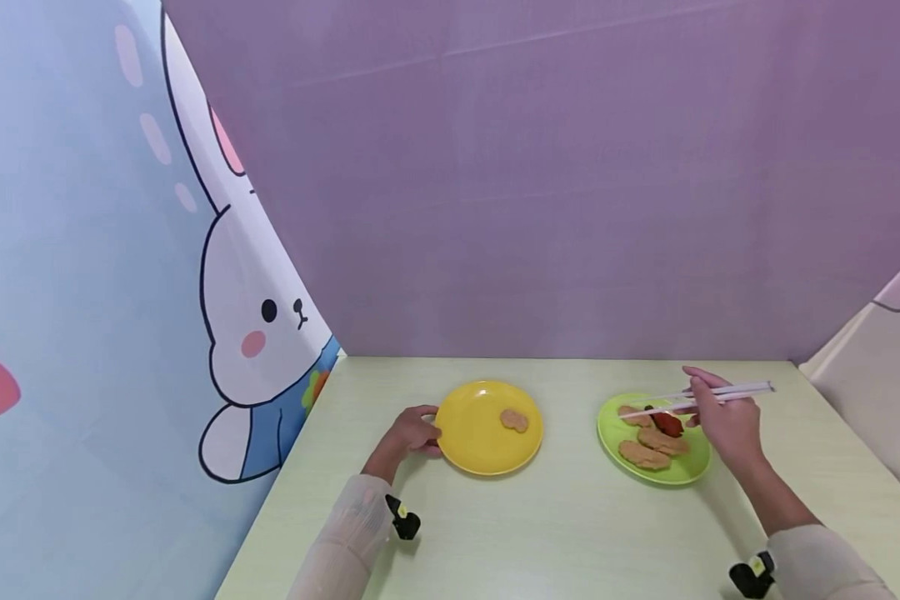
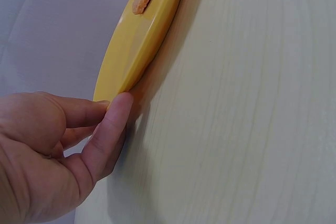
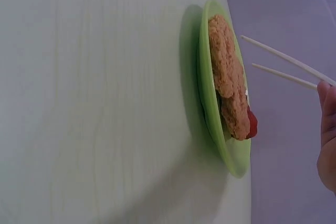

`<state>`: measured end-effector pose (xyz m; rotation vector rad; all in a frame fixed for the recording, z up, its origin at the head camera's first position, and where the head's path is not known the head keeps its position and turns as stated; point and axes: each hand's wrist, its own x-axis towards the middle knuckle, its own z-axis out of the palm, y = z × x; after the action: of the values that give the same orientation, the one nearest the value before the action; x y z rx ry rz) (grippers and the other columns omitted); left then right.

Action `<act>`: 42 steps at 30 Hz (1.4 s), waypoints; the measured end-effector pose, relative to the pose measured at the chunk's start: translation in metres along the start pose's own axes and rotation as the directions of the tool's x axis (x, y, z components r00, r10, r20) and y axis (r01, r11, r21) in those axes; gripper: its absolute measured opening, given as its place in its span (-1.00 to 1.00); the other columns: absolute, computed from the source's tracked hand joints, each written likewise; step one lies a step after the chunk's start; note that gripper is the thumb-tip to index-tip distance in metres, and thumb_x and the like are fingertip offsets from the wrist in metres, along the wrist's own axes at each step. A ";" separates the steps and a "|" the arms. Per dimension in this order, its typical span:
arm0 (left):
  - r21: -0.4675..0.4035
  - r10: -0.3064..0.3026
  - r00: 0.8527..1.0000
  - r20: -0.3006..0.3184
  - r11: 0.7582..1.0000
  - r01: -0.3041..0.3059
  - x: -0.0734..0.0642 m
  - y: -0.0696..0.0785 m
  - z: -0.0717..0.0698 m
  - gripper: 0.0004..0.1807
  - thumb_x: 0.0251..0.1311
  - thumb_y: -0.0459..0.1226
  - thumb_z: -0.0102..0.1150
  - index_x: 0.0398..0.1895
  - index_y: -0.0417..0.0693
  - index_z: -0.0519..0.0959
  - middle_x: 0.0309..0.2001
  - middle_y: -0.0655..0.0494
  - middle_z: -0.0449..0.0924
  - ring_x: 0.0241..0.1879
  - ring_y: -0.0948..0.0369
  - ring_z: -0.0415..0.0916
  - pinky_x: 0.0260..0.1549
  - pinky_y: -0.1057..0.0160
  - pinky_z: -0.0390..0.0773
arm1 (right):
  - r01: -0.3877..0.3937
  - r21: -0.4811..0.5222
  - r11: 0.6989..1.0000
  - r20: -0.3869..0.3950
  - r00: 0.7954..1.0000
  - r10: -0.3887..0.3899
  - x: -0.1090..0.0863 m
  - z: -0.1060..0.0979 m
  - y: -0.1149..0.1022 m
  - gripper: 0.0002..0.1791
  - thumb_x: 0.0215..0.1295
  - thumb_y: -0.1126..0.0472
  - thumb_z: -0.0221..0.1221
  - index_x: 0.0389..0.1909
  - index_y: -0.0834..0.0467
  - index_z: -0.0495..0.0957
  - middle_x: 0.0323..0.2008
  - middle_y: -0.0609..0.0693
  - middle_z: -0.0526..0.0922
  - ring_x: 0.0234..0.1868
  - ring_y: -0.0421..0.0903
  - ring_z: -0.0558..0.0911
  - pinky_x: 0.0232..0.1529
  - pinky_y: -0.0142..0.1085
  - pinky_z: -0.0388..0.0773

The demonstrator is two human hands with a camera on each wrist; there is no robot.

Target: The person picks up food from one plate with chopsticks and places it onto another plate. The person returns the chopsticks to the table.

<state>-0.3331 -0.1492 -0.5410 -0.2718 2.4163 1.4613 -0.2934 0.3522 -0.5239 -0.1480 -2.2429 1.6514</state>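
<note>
My left hand [image 1: 414, 431] pinches the left rim of a yellow plate [image 1: 468, 446], thumb on one side and fingers on the other, as the left wrist view shows. One tan fried-looking food piece [image 1: 514, 420] lies on that plate, right of its middle. In my right hand [image 1: 729, 425] is a pair of pale chopsticks [image 1: 742, 390], tips spread apart above a green plate [image 1: 610, 433]. Several tan fried pieces [image 3: 223, 56] and a red food piece [image 1: 668, 424] lie on the green plate. Nothing shows between the chopstick tips in the right wrist view.
Both plates stand on a pale wood-grain table [image 1: 555, 533], the yellow one left of the green. A purple cloth wall [image 1: 570, 183] rises behind the back edge. On the left hangs a blue sheet with a cartoon rabbit [image 1: 270, 358].
</note>
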 end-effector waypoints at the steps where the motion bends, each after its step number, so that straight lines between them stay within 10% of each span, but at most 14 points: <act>1: 0.000 -0.001 1.000 0.000 1.000 0.001 0.000 0.000 0.000 -0.38 0.19 -0.50 0.21 0.38 -0.14 0.46 -0.33 -0.09 0.75 -0.52 0.21 0.71 -0.41 0.23 0.79 | 0.001 -0.010 1.000 -0.001 1.000 -0.001 0.000 -0.001 0.000 -0.56 0.54 0.03 0.08 0.33 0.06 0.56 -0.52 -0.52 0.67 -0.67 -0.23 0.68 -0.64 -0.42 0.64; 42: 0.005 -0.010 1.000 0.003 1.000 0.010 -0.002 0.000 -0.004 -0.39 0.21 -0.49 0.22 0.38 -0.11 0.47 -0.33 -0.07 0.75 -0.50 0.19 0.72 -0.41 0.24 0.78 | 0.027 0.022 0.999 -0.022 0.999 -0.027 0.001 -0.009 0.005 -0.52 0.56 0.09 0.02 0.27 0.35 0.53 -0.55 -0.38 0.71 -0.61 -0.28 0.73 -0.56 -0.40 0.70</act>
<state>-0.3320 -0.1531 -0.5390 -0.2803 2.4121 1.4498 -0.2921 0.3624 -0.5263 -0.1291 -2.2004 1.6521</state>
